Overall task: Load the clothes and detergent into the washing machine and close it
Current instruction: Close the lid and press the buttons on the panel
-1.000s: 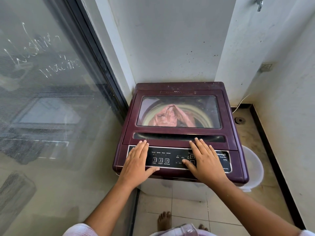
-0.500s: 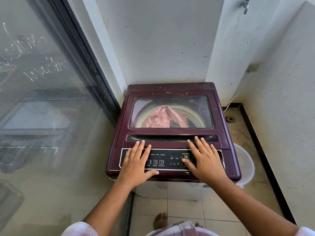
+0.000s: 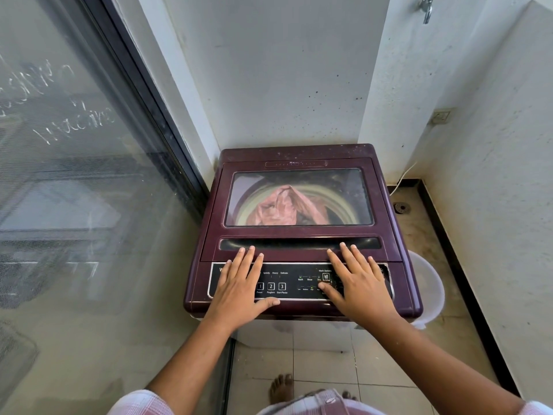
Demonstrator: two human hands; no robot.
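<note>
White walls (image 3: 284, 85) close off a narrow tiled corner, with a glass door (image 3: 74, 190) on the left.

Left hand (image 3: 239, 290): flat and open, palm down on the left end of the control panel (image 3: 287, 283); its fingers (image 3: 250, 259) are spread and reach onto the front edge of the lid (image 3: 299, 205), with nothing gripped. The thumb points right along the panel's lower edge.

Right hand (image 3: 359, 287): likewise flat and open, palm down on the right end of the panel; its fingertips touch the lid's dark handle recess (image 3: 299, 243), and the thumb lies on the wash-option buttons. It holds nothing.

Between the hands the buttons numbered 1, 2 and 3 (image 3: 270, 286) remain visible.

Washer (image 3: 299, 235): maroon, top-loading, set against the back wall. The lid lies shut and level. Through its window pink clothes (image 3: 287, 206) are seen bunched inside the drum (image 3: 335, 202); detergent cannot be made out.

Just right of the washer, partly hidden behind its front corner, stands a white bucket (image 3: 428, 286) on the floor (image 3: 323, 366). Farther back a floor drain (image 3: 401, 207) sits near a white cable (image 3: 402, 178) that runs down the wall. A tap (image 3: 427, 7) projects high on the right wall.

At the lower edge, one bare foot (image 3: 281, 387) rests on the tiles.
</note>
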